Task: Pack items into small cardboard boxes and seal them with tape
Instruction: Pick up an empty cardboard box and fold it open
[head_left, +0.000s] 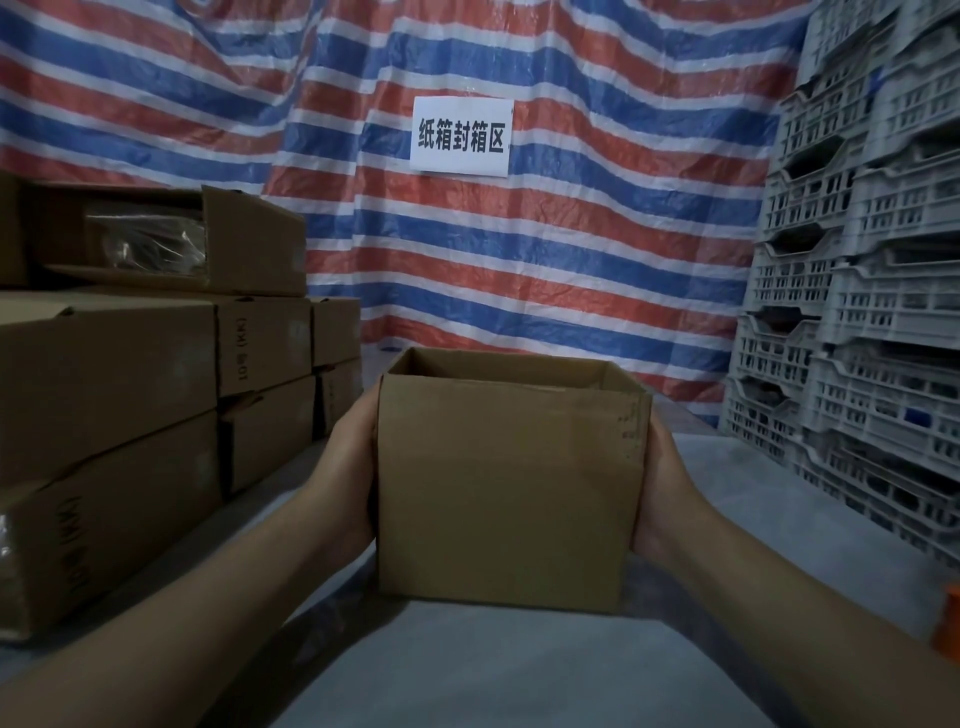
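Fingers of both hands are hidden behind the side walls of the small cardboard box (506, 483), so we cannot tell how far they curl. We see our left hand (349, 470) laid flat against the box's left wall and our right hand (660, 486) against its right wall, the box clamped between the two palms. We hold the box upright at the centre of the scene, near us, above the grey work surface (467, 675). Its top is open; we cannot see any contents from this angle. To the left stands a stack of closed cardboard cartons (130, 374), with one opened carton (171, 239) on top showing clear plastic wrapping inside. To the right rises a stack of grey plastic crates (872, 291). At the far side hangs a red, white and blue striped tarpaulin (597, 249) bearing a white paper sign (461, 136) with printed characters. An orange object (950, 621) shows at the near right edge.
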